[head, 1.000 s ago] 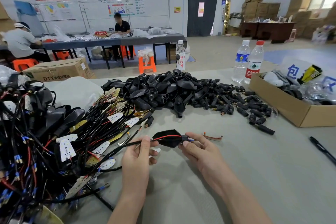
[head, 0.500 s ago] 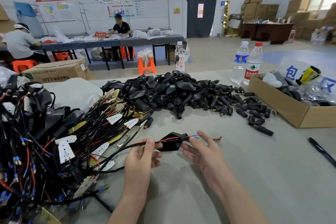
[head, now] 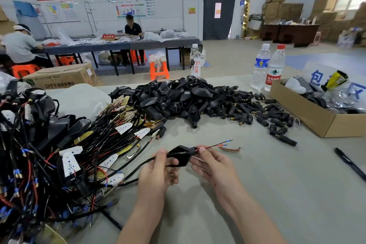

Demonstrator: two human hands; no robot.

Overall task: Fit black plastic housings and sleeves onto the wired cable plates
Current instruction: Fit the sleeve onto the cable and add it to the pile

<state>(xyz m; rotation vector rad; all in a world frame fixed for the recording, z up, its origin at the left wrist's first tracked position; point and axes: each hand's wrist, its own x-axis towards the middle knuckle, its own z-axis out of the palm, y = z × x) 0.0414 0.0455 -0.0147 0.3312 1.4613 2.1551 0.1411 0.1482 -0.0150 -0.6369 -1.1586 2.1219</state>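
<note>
Housing (head: 179, 154) betw. left hand (head: 156, 174) & right hand (head: 213, 166).

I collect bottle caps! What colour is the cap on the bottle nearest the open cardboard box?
Red. The cap shows best in the head view, the only one here.

Counted three water bottles (head: 274, 69), two cardboard boxes (head: 309, 117), one black pen (head: 349, 164), two seated people (head: 133, 29), two hands (head: 158, 174), one held housing (head: 179, 154); heaped housings (head: 178, 97) and sleeves (head: 263, 119) too many to tally.
</note>
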